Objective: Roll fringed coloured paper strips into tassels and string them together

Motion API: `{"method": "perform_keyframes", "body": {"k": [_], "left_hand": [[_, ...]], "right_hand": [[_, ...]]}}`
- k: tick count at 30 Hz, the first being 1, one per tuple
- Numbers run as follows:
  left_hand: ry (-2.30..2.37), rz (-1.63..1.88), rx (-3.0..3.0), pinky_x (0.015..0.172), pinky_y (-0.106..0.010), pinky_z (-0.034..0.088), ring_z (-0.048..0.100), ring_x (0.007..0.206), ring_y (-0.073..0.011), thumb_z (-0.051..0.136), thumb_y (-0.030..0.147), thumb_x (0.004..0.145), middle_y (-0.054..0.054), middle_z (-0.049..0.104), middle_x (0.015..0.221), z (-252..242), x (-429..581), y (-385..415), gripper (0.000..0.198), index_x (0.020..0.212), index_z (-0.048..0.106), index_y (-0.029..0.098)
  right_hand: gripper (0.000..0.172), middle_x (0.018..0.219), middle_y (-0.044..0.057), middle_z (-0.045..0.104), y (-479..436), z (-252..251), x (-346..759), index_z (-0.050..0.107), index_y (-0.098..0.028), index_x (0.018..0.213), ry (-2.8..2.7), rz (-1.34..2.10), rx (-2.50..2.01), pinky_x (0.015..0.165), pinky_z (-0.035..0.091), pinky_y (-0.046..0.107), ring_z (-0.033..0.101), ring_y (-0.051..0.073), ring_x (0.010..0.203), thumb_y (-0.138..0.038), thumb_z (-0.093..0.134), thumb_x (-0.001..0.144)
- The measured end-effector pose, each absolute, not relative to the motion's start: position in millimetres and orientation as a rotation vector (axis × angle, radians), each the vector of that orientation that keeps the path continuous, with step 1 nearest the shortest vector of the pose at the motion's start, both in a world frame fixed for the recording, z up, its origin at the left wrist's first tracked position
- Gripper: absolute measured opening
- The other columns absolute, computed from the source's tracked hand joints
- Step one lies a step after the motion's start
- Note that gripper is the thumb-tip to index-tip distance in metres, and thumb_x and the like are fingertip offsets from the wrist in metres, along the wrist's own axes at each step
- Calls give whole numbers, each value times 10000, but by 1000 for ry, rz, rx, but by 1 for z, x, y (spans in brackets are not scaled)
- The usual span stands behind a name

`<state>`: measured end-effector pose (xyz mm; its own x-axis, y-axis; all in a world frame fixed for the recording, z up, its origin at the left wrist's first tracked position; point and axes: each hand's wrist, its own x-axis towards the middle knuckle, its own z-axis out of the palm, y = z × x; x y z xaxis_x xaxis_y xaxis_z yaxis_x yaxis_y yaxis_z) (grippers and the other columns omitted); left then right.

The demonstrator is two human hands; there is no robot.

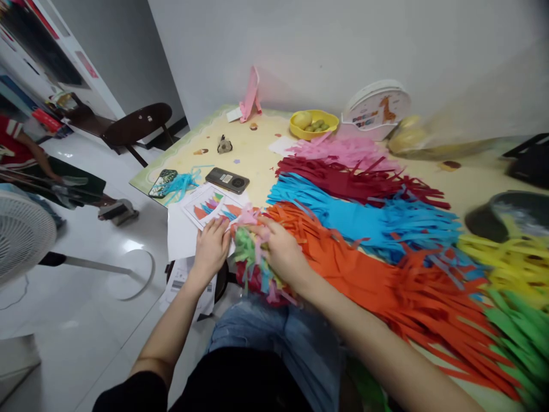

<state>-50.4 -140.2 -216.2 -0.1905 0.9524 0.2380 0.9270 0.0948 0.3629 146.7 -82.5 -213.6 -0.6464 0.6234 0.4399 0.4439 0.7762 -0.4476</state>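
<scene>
We see matt, thin, paper-like or cloth-like strips in the orange fringe (364, 280) and the blue fringe (355, 217), rough at their cut ends; which material, we cannot tell. The multicoloured bunch (246, 246) looks equally matt and crinkled. We find smooth white paper in the sheets (178, 236), a smooth printed finish on the tabletop (257, 153), smooth plastic in the yellow bowl (315, 135), filmy translucent plastic in the bag (467, 126), faded denim in the jeans (253, 326), and glossy tile across the floor (86, 332).
</scene>
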Motion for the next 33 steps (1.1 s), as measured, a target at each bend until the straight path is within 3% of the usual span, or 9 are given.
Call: {"method": "perform_keyframes", "body": {"k": [7, 13, 16, 22, 25, 27, 29, 31, 33], "left_hand": [[2114, 937, 2087, 1156, -474, 452, 598, 1313, -254, 425, 243, 1029, -126, 676, 1371, -207, -59, -145, 377, 1311, 653, 142], [2193, 901, 2036, 1136, -490, 456, 611, 1295, -262, 444, 223, 1021, -107, 700, 1340, -201, -54, -147, 347, 1260, 685, 150], [2198, 844, 2051, 1125, -493, 460, 602, 1310, -273, 450, 218, 1018, -116, 681, 1368, -204, -46, -145, 352, 1278, 675, 146], [2052, 821, 2154, 1120, -476, 460, 587, 1328, -277, 453, 308, 1034, -117, 662, 1393, -190, -43, -158, 381, 1344, 630, 174], [2023, 1131, 2229, 1202, -472, 370, 468, 1444, -271, 491, 468, 1017, -122, 530, 1532, -171, -80, -160, 481, 1429, 553, 227], [2100, 1244, 2283, 1250, -575, 228, 249, 1558, -350, 576, 637, 922, -141, 339, 1654, -161, -107, -153, 713, 1508, 460, 247], [2060, 1154, 2418, 1242, -655, 127, 160, 1570, -417, 672, 750, 778, -173, 342, 1641, -154, -126, -140, 950, 1536, 409, 241], [1992, 1024, 2552, 1234, -670, 101, 355, 1483, -419, 707, 720, 767, -175, 568, 1449, -148, -132, -128, 873, 1461, 497, 233], [1864, 878, 2664, 1222, -611, 215, 614, 1208, -334, 651, 607, 875, -118, 714, 1126, -139, -127, -119, 548, 1271, 637, 229]], "right_hand": [[395, 1369, 231, 629, -84, -213, 127, 649, -56, 1303, -2713, -25, -357, 1059, 544, 454, 601, 308, 1273, -64, 428, 976], [419, 1377, 320, 577, -81, -208, 112, 594, 68, 1307, -2780, 303, -402, 1134, 471, 512, 532, 357, 1353, -43, 466, 924], [375, 1315, 290, 613, -78, -217, 106, 635, 22, 1237, -2685, 566, -471, 1164, 413, 555, 537, 350, 1332, -25, 450, 913], [333, 1124, 152, 668, -69, -213, 121, 660, -124, 1057, -2443, 711, -666, 983, 544, 401, 633, 240, 1097, 2, 440, 841], [247, 1047, 117, 676, -76, -197, 142, 650, -159, 949, -2311, 757, -682, 914, 551, 347, 647, 219, 1013, -42, 465, 835], [189, 958, 88, 689, -79, -184, 156, 646, -173, 870, -2161, 910, -684, 890, 551, 335, 658, 209, 944, -97, 474, 862], [173, 891, 61, 711, -81, -173, 168, 668, -174, 863, -2010, 1158, -666, 869, 560, 330, 677, 206, 902, -157, 497, 877], [212, 917, 55, 744, -80, -164, 180, 700, -171, 972, -1950, 1354, -625, 849, 579, 331, 706, 211, 910, -204, 510, 882], [287, 1033, 71, 762, -80, -158, 193, 695, -177, 1118, -2054, 1358, -582, 841, 597, 333, 727, 213, 955, -256, 523, 902]]}}
